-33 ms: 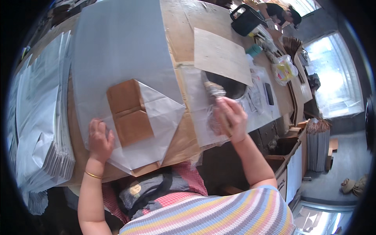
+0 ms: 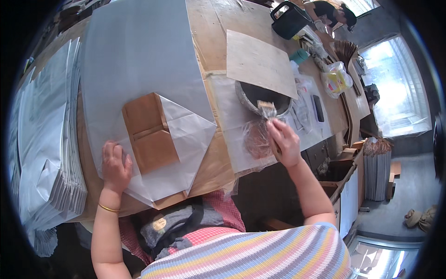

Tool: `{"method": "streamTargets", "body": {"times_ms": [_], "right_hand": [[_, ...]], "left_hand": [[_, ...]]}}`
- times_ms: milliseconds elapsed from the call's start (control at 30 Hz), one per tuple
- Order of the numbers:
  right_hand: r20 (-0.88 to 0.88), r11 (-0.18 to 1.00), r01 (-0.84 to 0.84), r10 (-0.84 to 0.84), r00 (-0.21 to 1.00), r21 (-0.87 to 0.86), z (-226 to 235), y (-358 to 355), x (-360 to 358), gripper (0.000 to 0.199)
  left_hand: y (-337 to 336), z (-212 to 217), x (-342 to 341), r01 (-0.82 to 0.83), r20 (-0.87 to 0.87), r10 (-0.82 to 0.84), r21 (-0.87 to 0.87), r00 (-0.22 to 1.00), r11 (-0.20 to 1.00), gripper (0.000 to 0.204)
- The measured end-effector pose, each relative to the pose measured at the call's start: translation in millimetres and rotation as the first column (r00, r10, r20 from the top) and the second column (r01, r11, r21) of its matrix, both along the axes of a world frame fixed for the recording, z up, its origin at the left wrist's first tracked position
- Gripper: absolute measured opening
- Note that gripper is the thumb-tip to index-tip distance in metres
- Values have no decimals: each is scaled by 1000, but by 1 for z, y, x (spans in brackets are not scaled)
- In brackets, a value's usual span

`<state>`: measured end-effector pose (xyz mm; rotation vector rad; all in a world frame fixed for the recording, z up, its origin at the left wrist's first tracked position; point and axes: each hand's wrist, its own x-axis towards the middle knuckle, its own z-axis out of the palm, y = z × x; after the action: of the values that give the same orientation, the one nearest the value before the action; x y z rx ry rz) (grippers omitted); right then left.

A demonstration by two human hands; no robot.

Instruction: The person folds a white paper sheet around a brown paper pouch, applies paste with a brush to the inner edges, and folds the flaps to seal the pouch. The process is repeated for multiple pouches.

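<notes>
A flat paintbrush (image 2: 267,110) is gripped in my right hand (image 2: 284,143), its pale bristles at the near side of a dark round basin (image 2: 247,98). Clear plastic covers the brush near its bristles. I cannot tell whether the bristles touch the basin. My left hand (image 2: 116,166) rests on the left edge of a white paper bag (image 2: 186,123), thumb apart from the fingers. The bag's end is folded into a pointed shape, with brown panels (image 2: 151,135) showing inside. Beneath it lie large white sheets (image 2: 134,51). A beige board (image 2: 260,63) partly covers the basin.
Stacked white folded bags (image 2: 46,153) fill the table's left side. Crumpled clear plastic (image 2: 258,142) lies nearest the basin. Beyond are a phone (image 2: 318,109), a black jug (image 2: 290,20), a teal cup (image 2: 298,56) and a plastic packet (image 2: 337,80). Another person (image 2: 332,17) works at the far right.
My right hand and the paintbrush have shifted to the right, uncovering more of the basin's near rim and the crumpled plastic. My left hand stays on the bag. The whole view has shifted slightly.
</notes>
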<state>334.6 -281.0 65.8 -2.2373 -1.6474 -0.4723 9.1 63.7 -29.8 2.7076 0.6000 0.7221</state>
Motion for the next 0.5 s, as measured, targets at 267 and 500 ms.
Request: {"method": "streamTargets", "body": {"times_ms": [267, 500], "right_hand": [[-304, 956, -264, 216, 928, -125, 15, 62, -49, 32], [-738, 848, -207, -273, 618, -488, -33, 231, -16, 25]], "left_hand": [[29, 36, 6, -138, -210, 99, -178, 973, 974, 30], [90, 72, 46, -371, -689, -89, -490, 719, 789, 17]]}}
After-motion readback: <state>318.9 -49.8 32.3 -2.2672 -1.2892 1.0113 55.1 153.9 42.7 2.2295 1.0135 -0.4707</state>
